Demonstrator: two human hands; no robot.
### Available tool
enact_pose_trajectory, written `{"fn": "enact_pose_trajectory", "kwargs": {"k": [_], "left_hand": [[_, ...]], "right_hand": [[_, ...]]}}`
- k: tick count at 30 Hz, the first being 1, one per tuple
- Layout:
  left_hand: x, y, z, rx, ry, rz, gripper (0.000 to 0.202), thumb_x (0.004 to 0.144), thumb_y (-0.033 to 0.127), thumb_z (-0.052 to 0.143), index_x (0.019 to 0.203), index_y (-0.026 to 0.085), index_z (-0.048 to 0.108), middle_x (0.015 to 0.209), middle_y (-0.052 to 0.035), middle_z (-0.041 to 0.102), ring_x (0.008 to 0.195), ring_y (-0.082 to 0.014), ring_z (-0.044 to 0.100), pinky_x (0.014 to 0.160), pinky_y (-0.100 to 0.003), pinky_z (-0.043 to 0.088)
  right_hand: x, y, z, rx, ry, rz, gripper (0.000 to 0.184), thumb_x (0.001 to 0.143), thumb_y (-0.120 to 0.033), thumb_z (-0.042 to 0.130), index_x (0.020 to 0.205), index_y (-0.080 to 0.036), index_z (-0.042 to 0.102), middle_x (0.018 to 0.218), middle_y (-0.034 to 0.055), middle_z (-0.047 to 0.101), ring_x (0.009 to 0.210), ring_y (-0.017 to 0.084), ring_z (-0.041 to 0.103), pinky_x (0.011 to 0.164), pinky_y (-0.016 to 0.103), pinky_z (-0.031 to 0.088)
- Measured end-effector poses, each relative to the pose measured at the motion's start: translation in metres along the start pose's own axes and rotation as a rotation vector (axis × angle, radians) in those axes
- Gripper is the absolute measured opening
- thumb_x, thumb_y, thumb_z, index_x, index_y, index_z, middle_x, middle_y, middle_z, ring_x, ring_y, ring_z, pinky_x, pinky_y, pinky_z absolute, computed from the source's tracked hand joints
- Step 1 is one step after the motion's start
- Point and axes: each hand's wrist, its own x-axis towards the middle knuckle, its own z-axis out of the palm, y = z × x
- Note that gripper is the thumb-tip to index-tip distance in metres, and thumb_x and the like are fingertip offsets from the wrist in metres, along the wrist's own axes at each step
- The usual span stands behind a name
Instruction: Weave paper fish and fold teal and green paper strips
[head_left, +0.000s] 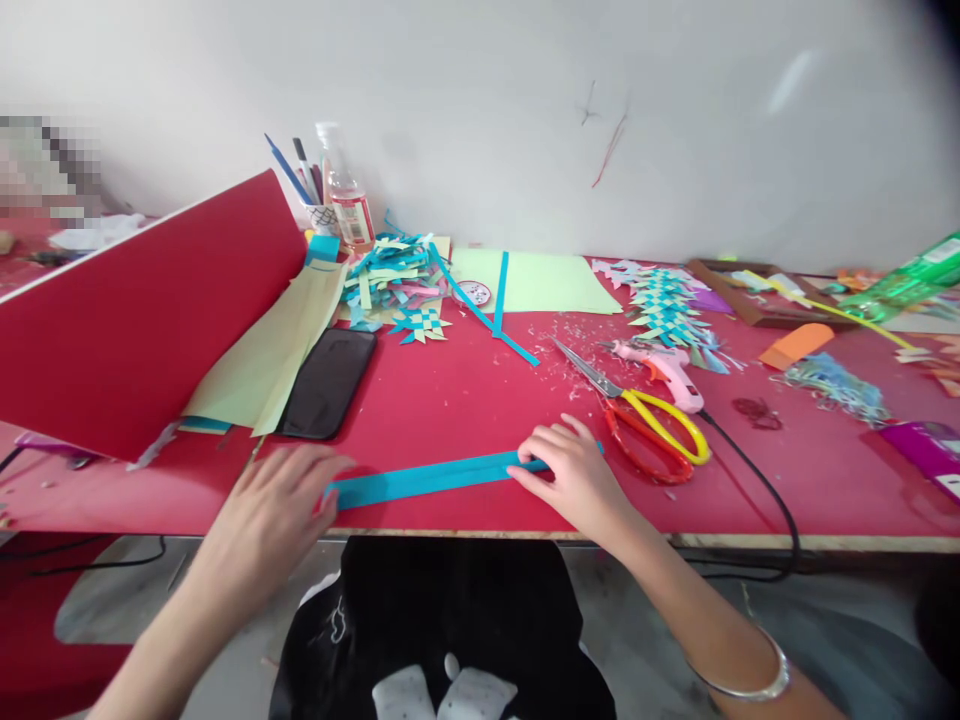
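Observation:
A blue paper strip (427, 484) lies along the front of the red table, with a crease or edge line running lengthwise. Its left end is pinched between the thumb and fingers of my left hand (281, 505). Near the strip's right end, my right hand (566, 475) grips it between thumb and forefinger, the other fingers curled above. Scissors (637, 405) with one yellow and one red handle lie just beyond my right hand. Behind them rests a pink glue gun (664, 368). A black phone (330, 382) lies beyond my left hand, partly under pale yellow paper (262, 365).
A red board (172, 310) leans at the left. At the back are a clear bottle (351, 205), a heap of paper strips (394, 265), a pale green sheet (559, 282) and woven paper pieces (667, 305). The glue gun's black cord (757, 475) hangs over the front edge.

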Motion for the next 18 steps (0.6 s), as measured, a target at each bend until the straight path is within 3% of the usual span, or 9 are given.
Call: {"fn": "enact_pose_trajectory", "kwargs": {"k": [4,6,8,11,15,18], "left_hand": [[0.013,0.063,0.008,-0.016,0.059,0.179,0.038,0.082,0.029,0.041,0.119,0.021,0.044,0.108,-0.0066,0.054,0.095,-0.0199,0.048,0.087,-0.036,0.034],[0.021,0.091,0.017,-0.031,0.072,0.197,0.049,0.079,0.043,0.045,0.122,0.02,0.043,0.113,-0.0079,0.051,0.097,-0.0218,0.046,0.089,-0.038,0.033],[0.024,0.107,0.025,-0.04,0.058,0.162,0.053,0.078,0.046,0.044,0.123,0.019,0.041,0.113,-0.0083,0.051,0.099,-0.0228,0.045,0.09,-0.038,0.033],[0.019,0.11,0.029,-0.031,0.039,0.082,0.052,0.079,0.044,0.044,0.126,0.023,0.038,0.113,-0.0077,0.05,0.099,-0.0233,0.045,0.091,-0.041,0.032],[0.005,0.095,0.025,0.035,0.053,0.006,0.051,0.077,0.041,0.048,0.125,0.026,0.04,0.109,-0.009,0.05,0.096,-0.0247,0.045,0.091,-0.046,0.032],[-0.006,0.082,0.024,0.109,0.089,-0.023,0.051,0.077,0.038,0.049,0.125,0.023,0.041,0.104,-0.0116,0.049,0.095,-0.0258,0.045,0.087,-0.044,0.036]], "right_hand": [[0.002,-0.008,0.006,-0.011,0.002,0.002,0.014,0.079,-0.03,0.05,0.07,-0.02,0.05,0.07,-0.0017,0.055,0.069,0.013,0.049,0.089,0.035,0.026],[0.003,-0.012,0.009,-0.023,0.017,0.014,0.014,0.079,-0.03,0.05,0.069,-0.02,0.05,0.069,-0.0016,0.055,0.069,0.013,0.049,0.089,0.035,0.026],[0.002,-0.013,0.01,-0.031,0.037,0.039,0.015,0.079,-0.03,0.05,0.068,-0.019,0.049,0.068,-0.0017,0.054,0.068,0.013,0.048,0.089,0.035,0.026],[-0.002,-0.006,0.007,-0.037,0.048,0.081,0.016,0.079,-0.029,0.049,0.066,-0.019,0.048,0.068,-0.0018,0.054,0.067,0.013,0.048,0.086,0.035,0.027],[-0.011,0.013,-0.001,-0.048,0.044,0.143,0.017,0.078,-0.03,0.049,0.066,-0.019,0.048,0.068,0.0005,0.053,0.067,0.015,0.046,0.073,0.031,0.033],[-0.018,0.024,-0.003,-0.041,0.061,0.177,0.014,0.078,-0.026,0.048,0.067,-0.018,0.048,0.069,0.0023,0.051,0.068,0.016,0.045,0.065,0.028,0.034]]}}
